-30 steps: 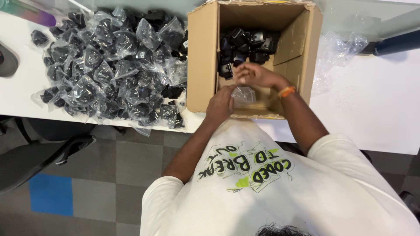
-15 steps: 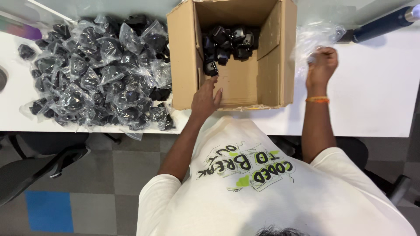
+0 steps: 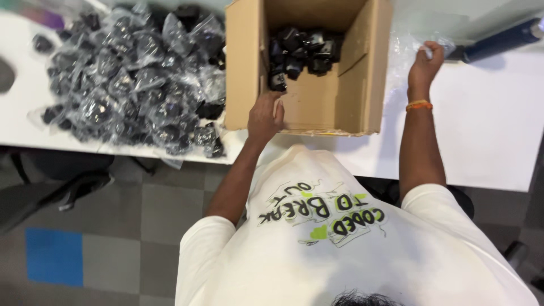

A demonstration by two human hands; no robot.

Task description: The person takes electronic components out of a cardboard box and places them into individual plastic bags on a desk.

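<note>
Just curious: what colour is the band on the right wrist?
Orange wristband, clearest in the head view.

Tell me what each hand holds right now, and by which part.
The right hand pinches a clear plastic bag at its edge. The left hand holds nothing; it rests on the cardboard box near its front edge.

Office-style packing station: long white worktable (image 3: pixel 487 130), grey-and-blue carpet tiles (image 3: pixel 85 238), black swivel chair (image 3: pixel 62 187), open brown cardboard box (image 3: pixel 243 62), heap of clear-bagged black parts (image 3: pixel 130 79).
</note>
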